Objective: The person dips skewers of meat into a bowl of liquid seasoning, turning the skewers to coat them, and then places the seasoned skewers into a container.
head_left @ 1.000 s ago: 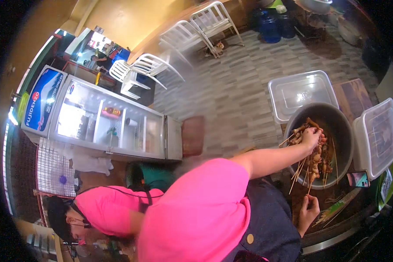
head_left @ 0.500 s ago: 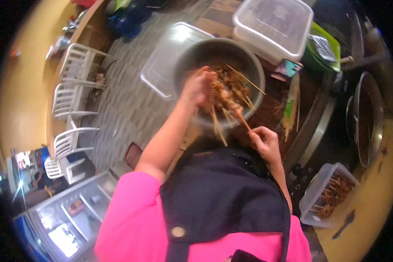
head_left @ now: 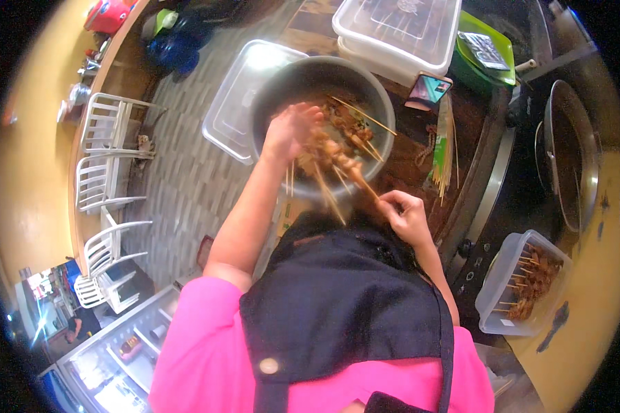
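Over the bowl point(head_left: 322, 82) both hands are busy: left hand point(head_left: 291, 131) grips meat, right hand point(head_left: 404, 215) pinches the skewer point(head_left: 337, 160) end — threading, seemingly; next, push it further on.

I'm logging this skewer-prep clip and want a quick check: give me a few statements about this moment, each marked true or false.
1. The left hand is over the round metal bowl, on the meat skewers. True.
2. The right hand holds a knife. False: it pinches the end of a skewer stick.
3. The clear tub at the right holds finished skewers. True.
4. The metal bowl is empty. False: skewered meat lies in it.
5. A bundle of bare sticks lies right of the bowl. True.
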`<state>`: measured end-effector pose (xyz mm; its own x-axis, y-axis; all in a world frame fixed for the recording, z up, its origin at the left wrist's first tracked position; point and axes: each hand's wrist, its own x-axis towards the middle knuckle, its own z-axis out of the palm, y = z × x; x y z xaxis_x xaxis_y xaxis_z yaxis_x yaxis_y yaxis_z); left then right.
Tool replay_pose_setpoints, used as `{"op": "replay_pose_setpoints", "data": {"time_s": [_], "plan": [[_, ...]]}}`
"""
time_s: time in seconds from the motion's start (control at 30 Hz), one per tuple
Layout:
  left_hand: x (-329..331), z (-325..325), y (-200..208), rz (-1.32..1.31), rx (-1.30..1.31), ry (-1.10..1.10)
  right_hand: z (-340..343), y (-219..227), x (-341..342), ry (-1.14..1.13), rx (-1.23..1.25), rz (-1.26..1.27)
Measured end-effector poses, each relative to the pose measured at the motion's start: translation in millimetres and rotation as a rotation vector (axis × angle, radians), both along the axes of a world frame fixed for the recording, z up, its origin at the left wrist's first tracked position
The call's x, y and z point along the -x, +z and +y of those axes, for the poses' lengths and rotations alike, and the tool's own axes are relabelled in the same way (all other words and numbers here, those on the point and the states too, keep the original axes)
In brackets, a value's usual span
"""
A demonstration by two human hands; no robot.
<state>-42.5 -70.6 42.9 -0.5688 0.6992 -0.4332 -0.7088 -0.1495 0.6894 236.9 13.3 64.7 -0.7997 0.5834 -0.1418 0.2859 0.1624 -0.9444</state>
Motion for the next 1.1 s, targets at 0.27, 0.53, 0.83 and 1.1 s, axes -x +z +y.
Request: {"op": "replay_pose_setpoints", "data": {"time_s": [0.27,0.53,0.83,1.1], "plan": [[-16,3,0,0.033,0.01,-0.015,-11,6,6,-0.077,-0.052,0.015],[-13,0,3,0.079,0.094,-0.146,-11,2,6,0.013,-0.515,0.031],[-10,-6,-14,-0.067,0.152,-0.004,-15,-4,15,-0.024,-0.45,0.116],[-52,-12,3,-0.07,0.135,-0.316,-19,-4,25,-0.082,-0.334,0.14]]}}
